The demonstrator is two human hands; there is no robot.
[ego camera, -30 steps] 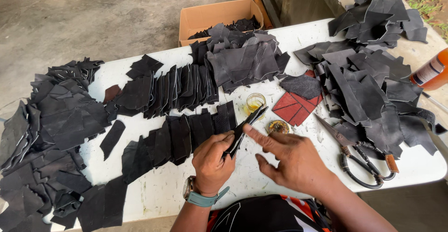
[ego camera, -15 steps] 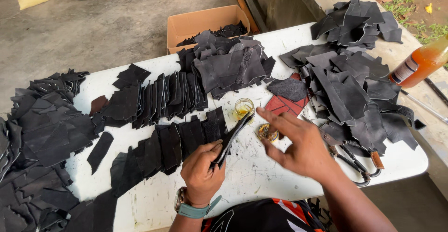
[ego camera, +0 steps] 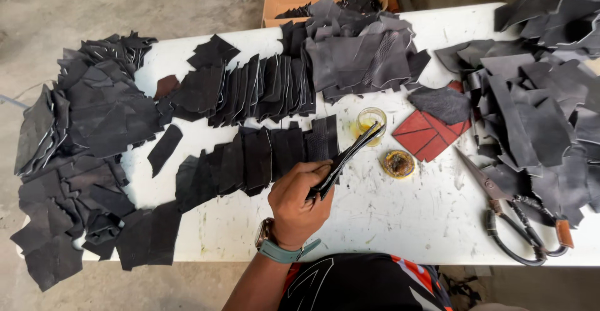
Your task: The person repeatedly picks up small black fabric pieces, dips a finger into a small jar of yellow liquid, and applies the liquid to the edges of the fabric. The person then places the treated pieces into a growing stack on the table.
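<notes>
left hand (ego camera: 299,200) — closed on long black leather strip (ego camera: 345,160) | strip tip moved over small yellowish glass jar (ego camera: 370,122) | right hand withdrawn — unseen

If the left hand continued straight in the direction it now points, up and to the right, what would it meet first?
The left hand holds a black leather strip whose tip already reaches the small glass jar of yellow liquid. That jar would probably come first, though depth is hard to judge; the red leather piece lies beside the line.
</notes>
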